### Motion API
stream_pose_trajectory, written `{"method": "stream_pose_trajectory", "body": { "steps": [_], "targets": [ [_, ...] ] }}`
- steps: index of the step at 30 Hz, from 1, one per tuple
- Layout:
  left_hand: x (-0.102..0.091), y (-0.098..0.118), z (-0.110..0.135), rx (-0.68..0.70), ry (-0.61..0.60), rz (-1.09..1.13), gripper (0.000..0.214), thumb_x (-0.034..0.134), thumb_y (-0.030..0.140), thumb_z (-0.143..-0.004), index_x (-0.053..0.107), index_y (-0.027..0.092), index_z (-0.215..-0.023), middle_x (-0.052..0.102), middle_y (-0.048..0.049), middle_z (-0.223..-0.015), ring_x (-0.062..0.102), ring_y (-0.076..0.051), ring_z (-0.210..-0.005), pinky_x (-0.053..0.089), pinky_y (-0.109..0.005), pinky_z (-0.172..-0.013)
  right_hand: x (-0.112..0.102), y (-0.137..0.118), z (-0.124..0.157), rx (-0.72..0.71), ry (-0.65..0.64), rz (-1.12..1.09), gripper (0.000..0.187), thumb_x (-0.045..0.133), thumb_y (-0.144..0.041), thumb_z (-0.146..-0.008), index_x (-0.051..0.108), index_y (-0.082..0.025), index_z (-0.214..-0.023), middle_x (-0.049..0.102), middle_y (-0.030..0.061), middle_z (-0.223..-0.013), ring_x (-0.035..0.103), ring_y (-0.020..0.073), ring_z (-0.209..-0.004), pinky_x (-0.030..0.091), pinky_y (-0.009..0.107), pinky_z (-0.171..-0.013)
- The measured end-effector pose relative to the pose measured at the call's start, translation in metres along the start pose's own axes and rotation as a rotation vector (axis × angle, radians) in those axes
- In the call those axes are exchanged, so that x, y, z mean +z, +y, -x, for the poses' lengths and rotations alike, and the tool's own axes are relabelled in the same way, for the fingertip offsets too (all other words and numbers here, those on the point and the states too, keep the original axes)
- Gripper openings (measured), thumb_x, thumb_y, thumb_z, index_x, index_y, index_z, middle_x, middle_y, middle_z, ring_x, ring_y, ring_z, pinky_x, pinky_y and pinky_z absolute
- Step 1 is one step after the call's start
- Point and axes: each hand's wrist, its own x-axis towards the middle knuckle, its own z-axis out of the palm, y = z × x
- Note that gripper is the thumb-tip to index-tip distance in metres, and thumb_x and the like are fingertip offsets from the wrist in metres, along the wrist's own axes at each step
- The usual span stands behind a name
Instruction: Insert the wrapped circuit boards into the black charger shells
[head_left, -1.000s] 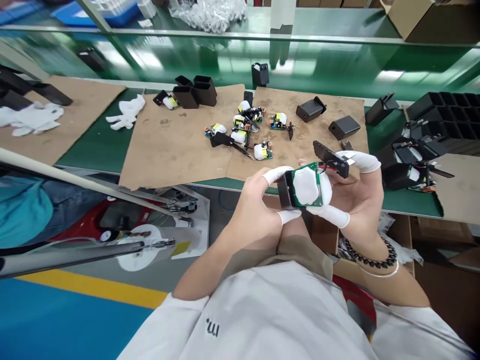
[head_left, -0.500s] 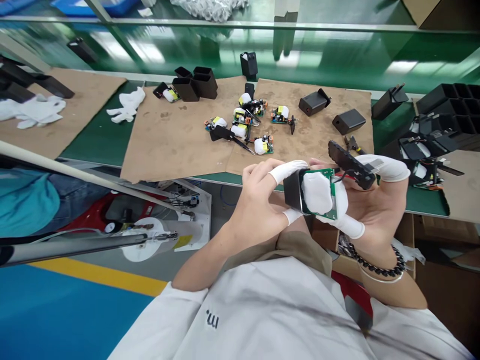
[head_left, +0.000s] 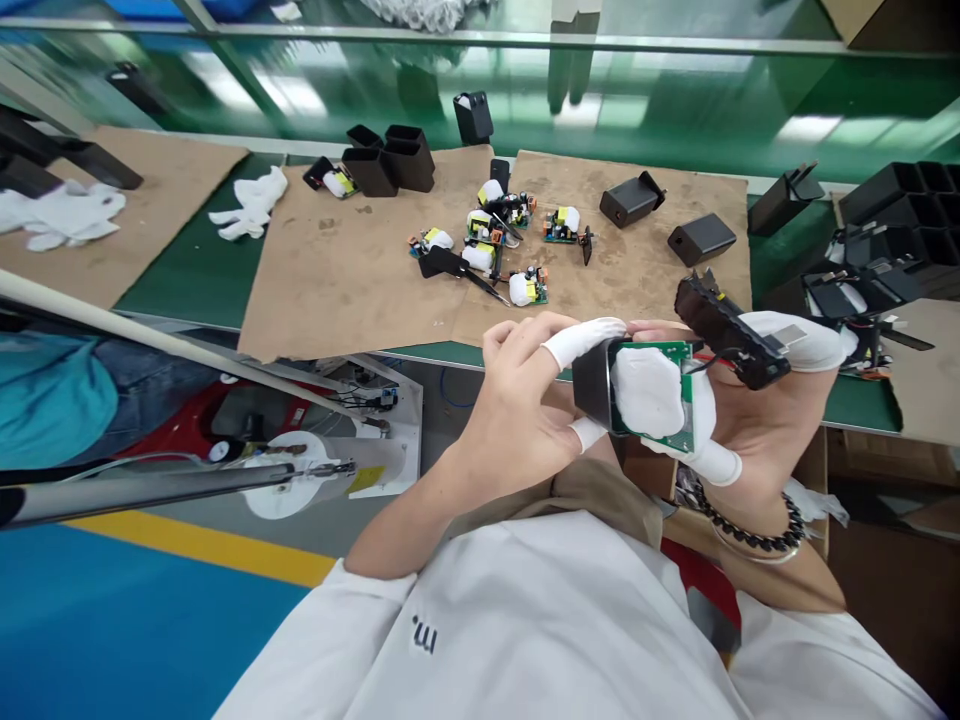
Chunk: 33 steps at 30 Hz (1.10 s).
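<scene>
Left grip (head_left: 510,405) pinches a black, boxy plastic case (head_left: 593,386); right grip (head_left: 769,420), a green, white-coated circuit board (head_left: 651,393), seemingly mid-insertion: next calls for alignment.

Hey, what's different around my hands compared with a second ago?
Your right hand has moved rightward with the black end piece; the white-padded circuit board and casing shifted slightly the same way. Behind the cardboard, a black box travelled left. Nothing was newly grasped or released: your left hand still holds the casing. The loose boards stayed put.
</scene>
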Motion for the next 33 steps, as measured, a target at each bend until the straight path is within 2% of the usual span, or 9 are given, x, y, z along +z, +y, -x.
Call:
{"method": "stream_pose_trajectory", "body": {
  "steps": [3, 5, 11, 16, 20, 23, 25, 28, 33],
  "targets": [
    [0.0, -0.003, -0.001, 0.029, 0.014, -0.001, 0.057, 0.064, 0.007, -0.072, 0.065, 0.022, -0.127, 0.074, -0.0064, -0.121, 0.068, -0.027, -0.116, 0.044, -0.041, -0.102, 0.003, -0.004, -0.002, -0.157, 0.014, -0.052, 0.066, 0.095, -0.032, -0.064, 0.057, -0.044, -0.117, 0.064, -0.0022, -0.12, 0.07, 0.0258, -0.114, 0.059, 0.049, -0.108],
    [0.001, -0.006, -0.001, 0.028, 0.018, 0.005, 0.057, 0.063, 0.007, -0.071, 0.066, 0.022, -0.126, 0.074, -0.0065, -0.121, 0.068, -0.027, -0.116, 0.044, -0.04, -0.102, 0.004, -0.006, -0.004, -0.199, 0.002, -0.061, 0.064, 0.095, -0.026, -0.066, 0.064, -0.044, -0.119, 0.067, -0.0018, -0.121, 0.072, 0.024, -0.114, 0.06, 0.047, -0.108],
    [0.008, -0.015, -0.002, -0.051, -0.032, 0.048, 0.053, 0.074, 0.014, -0.074, 0.066, 0.023, -0.126, 0.074, -0.0073, -0.126, 0.068, -0.028, -0.12, 0.045, -0.043, -0.105, 0.0, -0.006, -0.007, -0.108, -0.1, -0.072, 0.07, 0.091, -0.017, -0.069, 0.062, -0.046, -0.126, 0.068, -0.0037, -0.137, 0.068, 0.0256, -0.131, 0.061, 0.045, -0.11],
    [0.019, -0.025, -0.001, -0.049, -0.014, 0.12, 0.05, 0.079, 0.016, -0.076, 0.066, 0.025, -0.124, 0.073, -0.0065, -0.121, 0.068, -0.029, -0.118, 0.048, -0.046, -0.104, 0.0, -0.013, -0.009, -0.009, -0.243, -0.143, 0.071, 0.082, -0.007, -0.077, 0.059, -0.039, -0.135, 0.067, -0.0013, -0.145, 0.06, 0.0257, -0.143, 0.056, 0.044, -0.117],
    [0.027, -0.032, 0.001, 0.008, 0.054, 0.124, 0.049, 0.076, 0.015, -0.077, 0.066, 0.026, -0.123, 0.074, -0.0047, -0.115, 0.068, -0.029, -0.114, 0.046, -0.046, -0.103, -0.002, -0.015, -0.008, -0.03, -0.246, -0.061, 0.066, 0.076, -0.011, -0.084, 0.056, -0.038, -0.14, 0.063, -0.0021, -0.148, 0.059, 0.0253, -0.145, 0.053, 0.046, -0.12],
    [0.032, -0.035, 0.002, 0.08, 0.1, 0.145, 0.049, 0.075, 0.014, -0.075, 0.066, 0.025, -0.122, 0.074, -0.0052, -0.112, 0.068, -0.028, -0.109, 0.047, -0.045, -0.098, -0.007, -0.012, -0.005, -0.051, -0.313, 0.045, 0.071, 0.071, -0.021, -0.089, 0.045, -0.043, -0.152, 0.047, -0.0061, -0.164, 0.049, 0.0279, -0.153, 0.05, 0.05, -0.122],
    [0.034, -0.034, 0.002, 0.081, 0.097, 0.151, 0.047, 0.072, 0.012, -0.075, 0.066, 0.024, -0.121, 0.074, -0.0055, -0.111, 0.068, -0.027, -0.107, 0.047, -0.044, -0.096, -0.01, -0.009, -0.003, -0.069, -0.332, 0.084, 0.078, 0.074, -0.029, -0.089, 0.038, -0.046, -0.157, 0.039, -0.0071, -0.17, 0.043, 0.0314, -0.157, 0.048, 0.054, -0.123],
    [0.035, -0.031, 0.002, 0.032, 0.057, 0.149, 0.049, 0.068, 0.007, -0.073, 0.067, 0.023, -0.12, 0.074, -0.0053, -0.113, 0.069, -0.026, -0.107, 0.045, -0.043, -0.097, -0.012, -0.005, -0.001, -0.113, -0.26, 0.089, 0.086, 0.082, -0.035, -0.084, 0.039, -0.049, -0.157, 0.045, -0.0065, -0.166, 0.049, 0.0335, -0.152, 0.05, 0.057, -0.121],
    [0.037, -0.028, 0.005, -0.008, 0.032, 0.067, 0.056, 0.065, 0.004, -0.067, 0.069, 0.024, -0.119, 0.075, -0.005, -0.112, 0.069, -0.026, -0.101, 0.043, -0.044, -0.096, -0.006, -0.001, 0.0, -0.172, -0.21, 0.138, 0.092, 0.084, -0.018, -0.079, 0.042, -0.047, -0.156, 0.052, -0.0023, -0.162, 0.054, 0.0332, -0.149, 0.05, 0.058, -0.124]
  ]
}}
